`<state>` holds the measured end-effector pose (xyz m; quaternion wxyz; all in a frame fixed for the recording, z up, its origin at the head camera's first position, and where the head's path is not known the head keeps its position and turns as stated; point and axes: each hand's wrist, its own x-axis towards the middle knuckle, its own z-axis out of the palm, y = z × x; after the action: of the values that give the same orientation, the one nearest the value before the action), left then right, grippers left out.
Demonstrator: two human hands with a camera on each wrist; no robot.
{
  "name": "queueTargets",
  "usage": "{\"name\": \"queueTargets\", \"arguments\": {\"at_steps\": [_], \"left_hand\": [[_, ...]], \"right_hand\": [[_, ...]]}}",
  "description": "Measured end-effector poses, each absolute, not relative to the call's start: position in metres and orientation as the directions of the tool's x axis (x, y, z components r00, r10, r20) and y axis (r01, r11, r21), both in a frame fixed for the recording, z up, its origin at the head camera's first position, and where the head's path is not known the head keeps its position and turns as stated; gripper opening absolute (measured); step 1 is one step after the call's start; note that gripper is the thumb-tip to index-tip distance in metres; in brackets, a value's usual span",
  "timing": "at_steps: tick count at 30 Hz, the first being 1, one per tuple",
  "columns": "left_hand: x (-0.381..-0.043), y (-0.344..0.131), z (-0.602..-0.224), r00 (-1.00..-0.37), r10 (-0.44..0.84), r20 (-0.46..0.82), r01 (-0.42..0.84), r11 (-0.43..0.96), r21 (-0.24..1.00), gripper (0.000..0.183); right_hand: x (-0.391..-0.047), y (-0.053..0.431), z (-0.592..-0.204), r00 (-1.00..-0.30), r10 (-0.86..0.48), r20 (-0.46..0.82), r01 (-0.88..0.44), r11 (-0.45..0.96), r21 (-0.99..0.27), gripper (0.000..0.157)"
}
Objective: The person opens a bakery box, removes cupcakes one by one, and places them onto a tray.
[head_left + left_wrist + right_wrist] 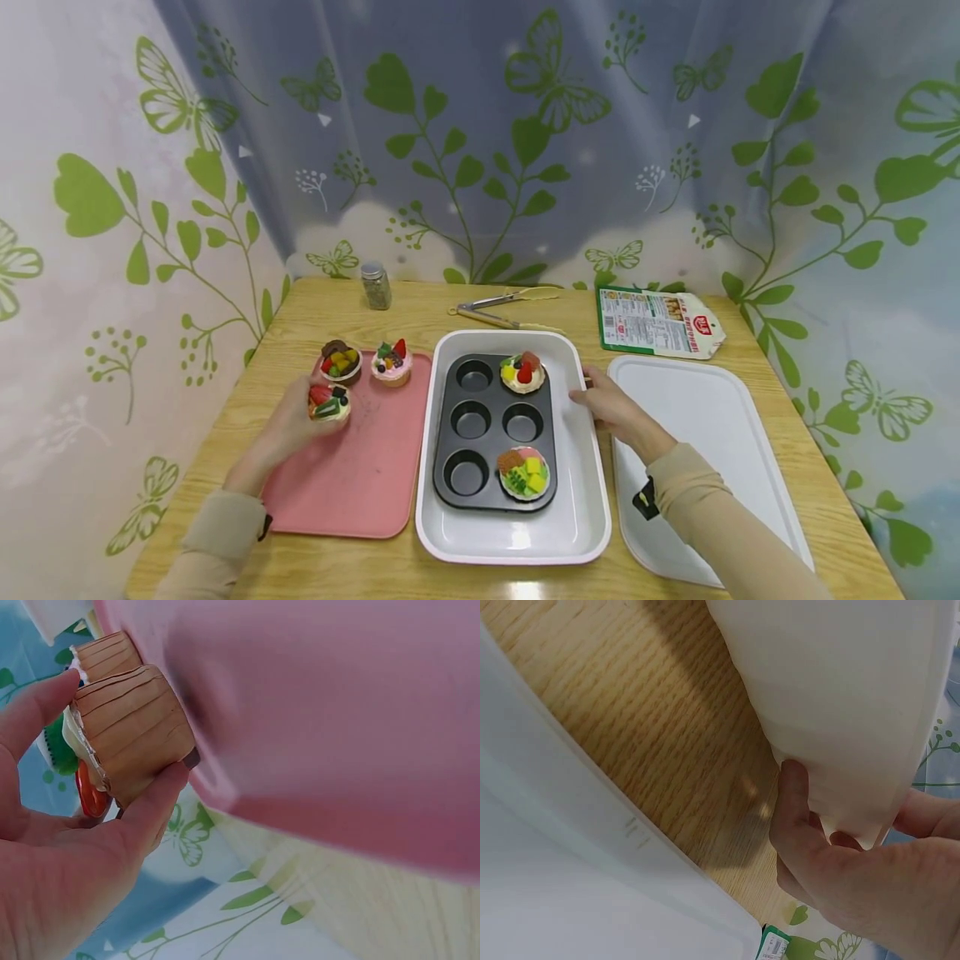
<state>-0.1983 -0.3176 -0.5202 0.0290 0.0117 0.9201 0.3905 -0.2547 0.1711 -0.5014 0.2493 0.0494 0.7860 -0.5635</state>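
Observation:
My left hand (288, 427) pinches a small fruit cupcake (139, 731) with a tan ridged case, cream, strawberry and green slices, above the pink tray (360, 483). A brown-cased cupcake (341, 363) and a pink-cream cupcake (392, 364) stand at the tray's far end. My right hand (618, 415) grips the right wall of the deep white pan (840, 697), thumb over the rim and fingers against the outside. Inside that pan lies a dark muffin tin (495, 433). Its right column holds a strawberry-topped tart (522, 372) at the far end and a yellow-cubed tart (523, 473) at the near end.
A white tray (697, 433) lies at the right, beside the deep pan. Behind are metal tongs (502, 310), a glass jar (376, 287) and a green-and-white package (656, 322). A patterned curtain (465, 150) hangs along the table's back.

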Motion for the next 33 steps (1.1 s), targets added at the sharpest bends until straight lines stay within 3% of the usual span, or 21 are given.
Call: {"name": "queueTargets", "arguments": {"at_steps": [10, 21, 29, 33], "left_hand": [[-0.1973, -0.3203, -0.5286, -0.995, 0.035, -0.089, -0.041, 0.688, 0.724, 0.074], [-0.1996, -0.3246, -0.5290, -0.982, 0.031, -0.186, -0.116, 0.681, 0.723, 0.088], [-0.1992, -0.3246, -0.5294, -0.982, 0.047, -0.182, -0.104, 0.672, 0.733, 0.085], [-0.1960, -0.3228, -0.5218, -0.983, 0.052, -0.175, -0.095, 0.672, 0.735, 0.094]], "right_hand": [[-0.2570, 0.1709, -0.5022, -0.875, -0.190, -0.445, 0.354, 0.376, -0.857, 0.062], [-0.2571, 0.1729, -0.5057, -0.877, -0.197, -0.439, 0.347, 0.371, -0.861, 0.062], [-0.2567, 0.1729, -0.5084, -0.881, -0.197, -0.430, 0.341, 0.367, -0.865, 0.061], [-0.2566, 0.1743, -0.5072, -0.882, -0.203, -0.426, 0.336, 0.364, -0.869, 0.061]]}}
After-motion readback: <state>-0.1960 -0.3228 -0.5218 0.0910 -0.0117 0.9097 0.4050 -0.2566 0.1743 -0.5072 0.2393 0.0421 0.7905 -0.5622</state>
